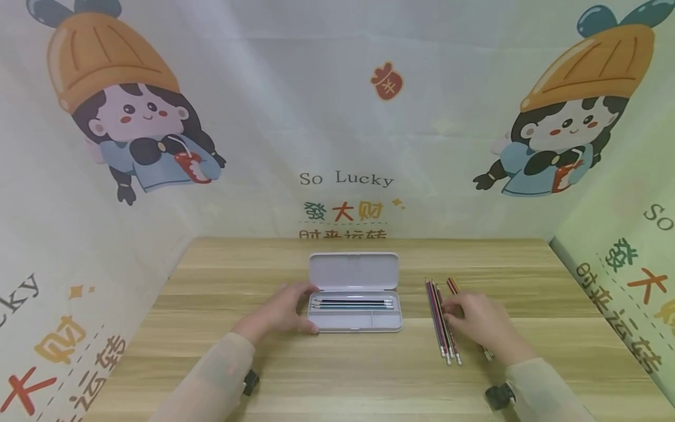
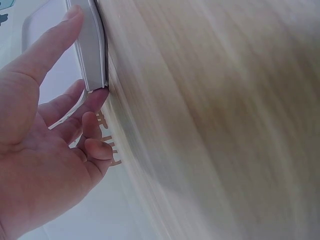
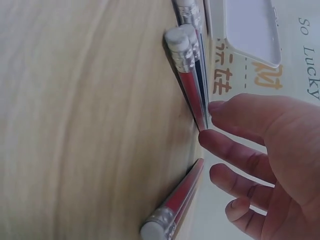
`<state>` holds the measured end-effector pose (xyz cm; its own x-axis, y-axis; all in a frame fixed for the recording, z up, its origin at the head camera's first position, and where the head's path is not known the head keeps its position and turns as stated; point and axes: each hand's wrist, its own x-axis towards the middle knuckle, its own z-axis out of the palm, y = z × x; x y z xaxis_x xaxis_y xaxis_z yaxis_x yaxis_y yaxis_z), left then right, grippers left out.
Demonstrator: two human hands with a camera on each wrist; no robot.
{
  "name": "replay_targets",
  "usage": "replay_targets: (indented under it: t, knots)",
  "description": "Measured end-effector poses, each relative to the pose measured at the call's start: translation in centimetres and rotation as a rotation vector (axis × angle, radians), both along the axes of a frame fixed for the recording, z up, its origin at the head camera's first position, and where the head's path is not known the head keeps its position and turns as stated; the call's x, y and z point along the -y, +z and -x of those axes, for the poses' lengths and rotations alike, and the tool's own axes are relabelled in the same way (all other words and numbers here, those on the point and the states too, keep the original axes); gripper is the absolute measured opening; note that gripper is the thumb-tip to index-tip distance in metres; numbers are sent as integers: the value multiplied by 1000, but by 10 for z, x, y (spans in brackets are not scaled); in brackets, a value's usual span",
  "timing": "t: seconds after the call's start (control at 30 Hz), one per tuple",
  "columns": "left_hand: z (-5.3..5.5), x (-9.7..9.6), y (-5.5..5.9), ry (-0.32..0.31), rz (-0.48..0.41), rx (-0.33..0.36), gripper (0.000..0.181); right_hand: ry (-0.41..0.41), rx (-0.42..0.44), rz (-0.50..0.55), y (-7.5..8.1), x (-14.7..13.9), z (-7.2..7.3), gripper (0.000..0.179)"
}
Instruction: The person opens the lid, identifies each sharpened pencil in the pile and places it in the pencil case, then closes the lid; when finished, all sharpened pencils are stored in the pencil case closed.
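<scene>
An open white pencil case (image 1: 343, 322) lies on the table with its lid (image 1: 353, 271) raised toward the back. Inside its long rear compartment are a few pencils (image 1: 352, 303). My left hand (image 1: 279, 310) holds the case's left end, thumb at the front corner and fingers at the back one. To the right of the case lies a bunch of pencils (image 1: 440, 322), erasers toward me. My right hand (image 1: 480, 319) is over the table there, thumb and index fingertips right at the bunch with a gap between them. More pencils (image 3: 170, 210) lie partly hidden beneath this hand.
The wooden table (image 1: 221, 264) reaches back to a printed cloth (image 1: 337, 117) that also hangs along both sides. The case's front compartments, one long and one short, hold nothing. A dark band (image 1: 499, 397) shows at the right wrist.
</scene>
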<state>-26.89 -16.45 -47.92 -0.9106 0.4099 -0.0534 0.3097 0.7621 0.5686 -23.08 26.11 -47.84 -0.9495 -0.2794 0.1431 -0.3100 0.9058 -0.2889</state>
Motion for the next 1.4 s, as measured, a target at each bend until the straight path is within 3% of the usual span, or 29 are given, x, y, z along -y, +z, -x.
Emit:
replay_targets:
  t: [0.8,1.4]
  knots:
    - [-1,-1,2,2,6,-3,87,-76,88,-40,3,2,-2,38]
    - [0,-1,2,7,17,-4,88,-132,74,-25,3,4,-6,43]
